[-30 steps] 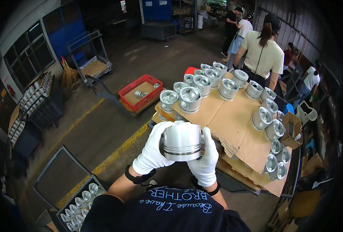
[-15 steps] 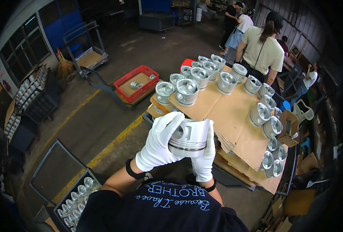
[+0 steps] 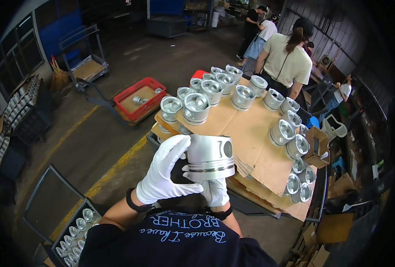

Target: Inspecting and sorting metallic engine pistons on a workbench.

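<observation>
A silvery engine piston [image 3: 211, 155] is held up before my chest, its crown end with the ring grooves facing down and a round pin hole showing on its right side. My right hand [image 3: 215, 192], in a white glove, grips it from below and behind; the piston hides part of those fingers, and some fingertips show at its lower left edge. At the piston's left side is my gloved left hand [image 3: 164, 172], open, with thumb and fingers spread apart. Its fingertips come close to the metal; whether they touch I cannot tell.
Several pistons [image 3: 196, 107] stand on a cardboard-covered stack [image 3: 251, 129] ahead and right. A red crate [image 3: 137, 111] with loose parts sits on a low cart at left. A wheeled rack of pistons [image 3: 75, 233] is at lower left. A person [image 3: 286, 58] stands beyond the stack.
The piston has turned, bringing its pin hole from the left side to the right. My left hand has loosened from it and spread; my right hand has shifted underneath. The view has swung slightly right.
</observation>
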Demonstrator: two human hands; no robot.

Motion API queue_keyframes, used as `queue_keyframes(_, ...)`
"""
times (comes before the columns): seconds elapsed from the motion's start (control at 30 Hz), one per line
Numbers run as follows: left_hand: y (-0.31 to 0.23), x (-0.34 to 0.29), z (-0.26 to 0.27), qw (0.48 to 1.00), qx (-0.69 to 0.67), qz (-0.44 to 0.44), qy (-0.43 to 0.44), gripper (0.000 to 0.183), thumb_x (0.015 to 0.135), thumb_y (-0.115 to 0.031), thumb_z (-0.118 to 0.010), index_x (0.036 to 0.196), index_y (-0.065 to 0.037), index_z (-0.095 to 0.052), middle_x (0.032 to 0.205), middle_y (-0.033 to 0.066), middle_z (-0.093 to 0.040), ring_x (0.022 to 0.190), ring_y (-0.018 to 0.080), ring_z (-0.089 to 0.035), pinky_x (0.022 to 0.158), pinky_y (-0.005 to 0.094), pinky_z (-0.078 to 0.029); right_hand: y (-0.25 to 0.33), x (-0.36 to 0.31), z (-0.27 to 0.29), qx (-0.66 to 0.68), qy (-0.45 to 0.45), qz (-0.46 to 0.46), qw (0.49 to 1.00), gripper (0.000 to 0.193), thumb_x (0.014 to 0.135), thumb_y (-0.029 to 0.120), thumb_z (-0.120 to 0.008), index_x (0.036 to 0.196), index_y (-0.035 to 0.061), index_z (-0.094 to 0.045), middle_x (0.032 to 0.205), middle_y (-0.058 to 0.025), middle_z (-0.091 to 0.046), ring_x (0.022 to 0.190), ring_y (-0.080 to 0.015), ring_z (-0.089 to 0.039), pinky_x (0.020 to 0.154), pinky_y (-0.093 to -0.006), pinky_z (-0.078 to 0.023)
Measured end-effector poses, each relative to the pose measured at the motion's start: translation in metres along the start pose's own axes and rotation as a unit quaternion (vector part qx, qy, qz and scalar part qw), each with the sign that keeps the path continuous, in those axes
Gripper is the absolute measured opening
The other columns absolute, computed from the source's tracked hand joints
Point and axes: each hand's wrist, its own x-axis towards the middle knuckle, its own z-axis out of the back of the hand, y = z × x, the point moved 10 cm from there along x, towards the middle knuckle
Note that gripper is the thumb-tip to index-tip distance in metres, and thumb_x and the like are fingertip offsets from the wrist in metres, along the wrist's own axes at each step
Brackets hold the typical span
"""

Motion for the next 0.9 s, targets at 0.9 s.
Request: queue_keyframes(0.9,-0.025,0.005,-0.020,0.990,-0.111,0.006,0.085,0.097,0.057,-0.031,-0.091,0.137,0.001,-0.046,0.133,0.0178,-0.056,0.120,0.0323,-0.057,0.105,0.0413,-0.043,0.088,-0.023,-0.076,-0.735,-0.042,0.366,0.569,0.055,0.079,0.001,-0.070,0.133,-0.0006,-0.055,0.113,-0.0185,-0.067,0.101,-0.0326,-0.066,0.089,-0.0392,-0.053)
